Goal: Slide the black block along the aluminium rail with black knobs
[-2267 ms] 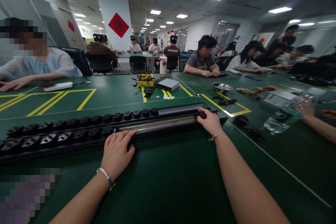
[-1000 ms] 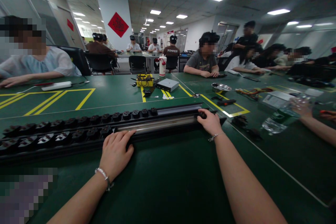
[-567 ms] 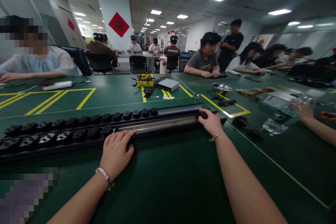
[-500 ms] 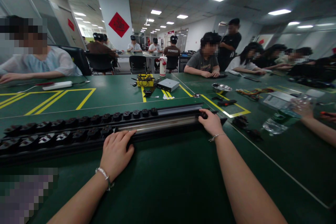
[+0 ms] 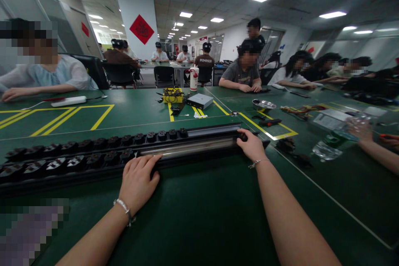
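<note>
Two hands on the near rail. Right hand: fingers closed round a black piece at the rail's right end. Left hand: fingers laid over the near edge, thumb apart, no pinch. Hold the piece square so it doesn't cock in the channel; left should steady, not lift. Near row left of that hand; far rail alongside, on the desk.

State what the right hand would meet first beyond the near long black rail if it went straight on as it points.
Probably the far long black rail with a grey strip, near its right end, just beyond the right hand and the small dark piece it pinches; depth is unclear.
</note>
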Motion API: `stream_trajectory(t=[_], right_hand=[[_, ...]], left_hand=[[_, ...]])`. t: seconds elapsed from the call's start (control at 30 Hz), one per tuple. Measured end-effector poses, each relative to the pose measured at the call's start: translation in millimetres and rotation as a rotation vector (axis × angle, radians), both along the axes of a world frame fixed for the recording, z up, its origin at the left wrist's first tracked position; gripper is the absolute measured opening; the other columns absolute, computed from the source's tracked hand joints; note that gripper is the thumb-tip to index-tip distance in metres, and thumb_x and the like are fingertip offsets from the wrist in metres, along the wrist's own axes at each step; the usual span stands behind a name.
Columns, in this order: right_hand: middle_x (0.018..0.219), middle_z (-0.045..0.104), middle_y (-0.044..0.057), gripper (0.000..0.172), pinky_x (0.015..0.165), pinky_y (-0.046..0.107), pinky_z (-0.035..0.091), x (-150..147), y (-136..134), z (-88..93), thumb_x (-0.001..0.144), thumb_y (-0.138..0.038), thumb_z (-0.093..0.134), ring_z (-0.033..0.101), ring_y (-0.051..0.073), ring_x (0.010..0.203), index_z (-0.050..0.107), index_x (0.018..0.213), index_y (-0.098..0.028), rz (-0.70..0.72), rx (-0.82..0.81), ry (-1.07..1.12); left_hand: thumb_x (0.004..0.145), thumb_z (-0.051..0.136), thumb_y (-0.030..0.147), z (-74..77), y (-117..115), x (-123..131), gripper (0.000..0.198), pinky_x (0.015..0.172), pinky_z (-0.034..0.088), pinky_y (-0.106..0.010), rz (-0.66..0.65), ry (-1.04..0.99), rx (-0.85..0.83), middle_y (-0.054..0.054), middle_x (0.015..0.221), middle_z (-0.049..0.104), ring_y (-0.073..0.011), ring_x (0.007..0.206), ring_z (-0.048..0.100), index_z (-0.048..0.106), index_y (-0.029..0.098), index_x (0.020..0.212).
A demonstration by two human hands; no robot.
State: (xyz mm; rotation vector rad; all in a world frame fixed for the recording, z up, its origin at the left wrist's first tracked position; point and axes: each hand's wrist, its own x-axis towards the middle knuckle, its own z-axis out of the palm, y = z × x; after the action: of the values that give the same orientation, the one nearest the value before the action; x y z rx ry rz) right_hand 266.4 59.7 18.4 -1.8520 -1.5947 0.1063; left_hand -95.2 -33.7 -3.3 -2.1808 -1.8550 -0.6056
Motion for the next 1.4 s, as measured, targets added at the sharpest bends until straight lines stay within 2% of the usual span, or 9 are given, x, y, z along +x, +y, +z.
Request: stream_trajectory(t=[0.4,0.63,0.93,1.1,1.23,1.4], right_hand=[[0.095,0.066,0.004,0.041,0.085,0.037,0.042,2.3,1.8,-1.0,0.071,-0.030,0.052,0.059,0.024,0.090,0.060,0.111,-0.024,-0.026,-0.047,-0.041],[0.098,0.066,0.005,0.040,0.086,0.036,0.042,1.4,0.2,0.3,0.072,-0.029,0.052,0.059,0.023,0.091,0.061,0.110,-0.024,-0.027,-0.045,-0.030],[0.092,0.067,0.004,0.038,0.085,0.035,0.042,-1.8,-1.7,-1.0,0.072,-0.029,0.051,0.060,0.022,0.088,0.062,0.108,-0.024,-0.051,-0.024,-0.052],[0.097,0.067,0.003,0.039,0.088,0.036,0.040,2.7,0.1,-2.0,0.073,-0.032,0.051,0.060,0.022,0.090,0.060,0.110,-0.025,-0.027,-0.036,-0.065],[0.106,0.065,0.003,0.040,0.088,0.037,0.040,8.0,3.3,-2.6,0.072,-0.034,0.051,0.058,0.023,0.097,0.058,0.111,-0.024,0.038,-0.038,-0.098],[0.111,0.062,0.004,0.039,0.092,0.039,0.036,8.1,4.7,-7.2,0.075,-0.031,0.048,0.055,0.024,0.103,0.055,0.113,-0.023,0.069,0.036,-0.164]], left_hand=[[0.078,0.042,0.025,1.9,-0.8,0.9,0.043,0.098,0.031,-0.042,0.005,0.002,-0.008,-0.003,0.109,0.062,-0.0223,0.105,0.051,0.053,0.028,0.119],[0.078,0.042,0.025,0.3,-0.4,-0.2,0.043,0.098,0.031,-0.043,0.001,0.008,-0.002,-0.003,0.110,0.062,-0.0220,0.105,0.051,0.053,0.028,0.119],[0.078,0.042,0.025,2.5,-1.5,2.7,0.043,0.099,0.032,-0.043,0.010,0.042,0.013,-0.005,0.109,0.062,-0.0232,0.105,0.052,0.053,0.025,0.119],[0.077,0.042,0.024,-1.8,-0.1,7.9,0.043,0.104,0.027,-0.045,0.024,0.075,0.053,-0.006,0.114,0.060,-0.0230,0.108,0.051,0.053,0.023,0.118],[0.077,0.040,0.022,-7.8,0.8,17.0,0.047,0.107,0.021,-0.046,0.032,0.086,0.059,-0.008,0.125,0.055,-0.0239,0.121,0.042,0.048,0.018,0.123],[0.076,0.040,0.023,-11.0,2.0,36.1,0.050,0.108,0.013,-0.053,0.080,0.057,0.048,-0.007,0.133,0.049,-0.0255,0.127,0.035,0.044,0.019,0.126]])
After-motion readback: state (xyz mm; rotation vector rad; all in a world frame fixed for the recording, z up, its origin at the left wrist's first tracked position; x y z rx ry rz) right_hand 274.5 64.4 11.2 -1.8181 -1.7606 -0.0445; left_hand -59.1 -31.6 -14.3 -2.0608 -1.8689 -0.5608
